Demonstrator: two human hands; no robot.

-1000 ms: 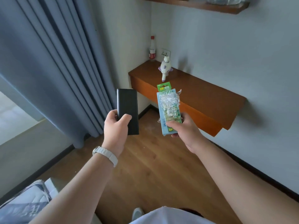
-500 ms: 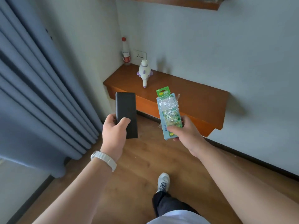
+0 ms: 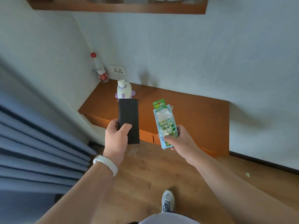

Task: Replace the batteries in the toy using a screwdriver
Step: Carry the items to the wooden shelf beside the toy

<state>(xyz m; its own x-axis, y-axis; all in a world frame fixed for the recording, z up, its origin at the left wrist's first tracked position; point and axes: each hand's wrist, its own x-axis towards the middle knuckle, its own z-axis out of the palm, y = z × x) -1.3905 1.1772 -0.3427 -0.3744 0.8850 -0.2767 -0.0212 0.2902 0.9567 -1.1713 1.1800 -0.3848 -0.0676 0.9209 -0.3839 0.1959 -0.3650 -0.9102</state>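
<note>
Fingers (image 3: 113,123) of the left hand (image 3: 115,138) are curled round the lower end of a black case (image 3: 128,117), with the thumb on its face; what is inside I cannot see, perhaps the screwdriver. The right hand (image 3: 182,143) pinches a battery pack (image 3: 165,123) at its lower end. Both things are carried upright in the air, in front of the counter (image 3: 194,113). The toy (image 3: 123,91) stands upright on the counter near the corner, untouched. It is white and rounded, with purple parts. Its battery cover is not visible.
</note>
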